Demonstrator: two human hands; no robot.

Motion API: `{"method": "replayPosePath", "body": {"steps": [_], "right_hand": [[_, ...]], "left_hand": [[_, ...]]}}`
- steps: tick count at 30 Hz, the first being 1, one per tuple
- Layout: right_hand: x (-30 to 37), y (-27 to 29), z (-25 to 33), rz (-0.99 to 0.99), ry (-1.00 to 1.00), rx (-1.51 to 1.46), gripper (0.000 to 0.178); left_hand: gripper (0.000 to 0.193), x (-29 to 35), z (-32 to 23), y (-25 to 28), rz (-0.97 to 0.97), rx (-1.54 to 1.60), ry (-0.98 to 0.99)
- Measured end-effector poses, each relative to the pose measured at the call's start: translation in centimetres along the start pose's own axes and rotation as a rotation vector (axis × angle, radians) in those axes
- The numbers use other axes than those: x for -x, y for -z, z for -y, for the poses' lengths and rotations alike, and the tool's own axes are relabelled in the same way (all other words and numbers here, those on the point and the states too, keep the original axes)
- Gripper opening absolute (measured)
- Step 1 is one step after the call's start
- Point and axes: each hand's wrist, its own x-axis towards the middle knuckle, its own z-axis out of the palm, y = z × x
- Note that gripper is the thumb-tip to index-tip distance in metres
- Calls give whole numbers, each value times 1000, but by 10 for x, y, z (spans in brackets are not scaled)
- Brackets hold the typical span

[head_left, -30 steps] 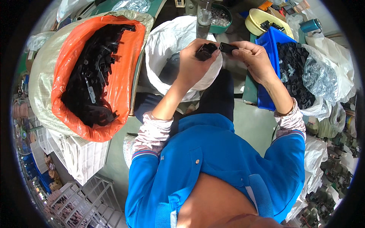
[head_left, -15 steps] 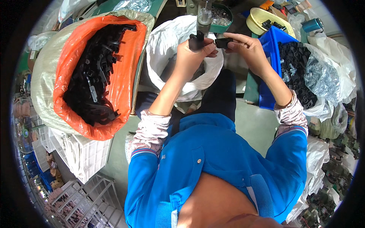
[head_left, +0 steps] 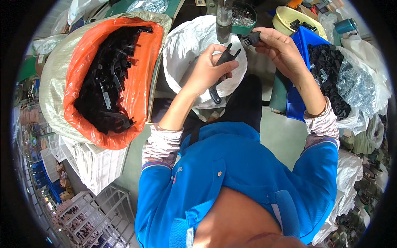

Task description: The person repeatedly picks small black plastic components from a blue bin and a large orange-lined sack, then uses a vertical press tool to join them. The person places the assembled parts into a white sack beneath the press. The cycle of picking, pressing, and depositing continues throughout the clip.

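Observation:
My left hand (head_left: 206, 70) is closed around a long black plastic part (head_left: 214, 95). Its forked end points up past my thumb, and its rounded end with a hole hangs below my fingers. My right hand (head_left: 283, 49) pinches a small black piece (head_left: 250, 39) between thumb and fingertips; a coiled, spring-like shape shows at its left end. The two parts are apart. Both hands are above or beside a white woven bag (head_left: 175, 43) that stands open in front of me. A vertical grey metal cylinder (head_left: 224, 25) rises just beyond my left hand.
At left, an orange-lined sack (head_left: 142, 78) holds many black parts (head_left: 103, 84). To the right, a blue bin (head_left: 294, 101) carries small black pieces and a clear bag of springs (head_left: 353, 82). Farther back are a green tub (head_left: 243, 29) of metal bits and a yellow basin (head_left: 281, 20).
My hands have drawn apart, the right one moving up and right. The long black part has turned in my left hand, so its fork and hanging end now show.

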Motion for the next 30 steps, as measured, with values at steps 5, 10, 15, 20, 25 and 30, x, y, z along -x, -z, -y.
{"method": "replayPosePath", "body": {"steps": [5, 10, 15, 20, 25, 30], "right_hand": [[-3, -4, -5, 6, 8, 46, 25], [-6, 1, -8, -24, 56, 93, 19], [-5, 4, -9, 12, 92, 217, 17], [-8, 9, -17, 57, 41, 324, 15], [-6, 3, -20, 46, 40, 338, 15], [-1, -3, -20, 56, 37, 339, 17]], "left_hand": [[37, 4, 0, -11, 64, 206, -31], [41, 8, -4, -9, 175, 327, 41], [47, 7, 4, -11, 124, 370, 49], [47, 7, -1, -16, 131, 361, 47], [45, 6, 2, -15, 119, 354, 43], [40, 2, 3, -15, 131, 322, 5]]}}
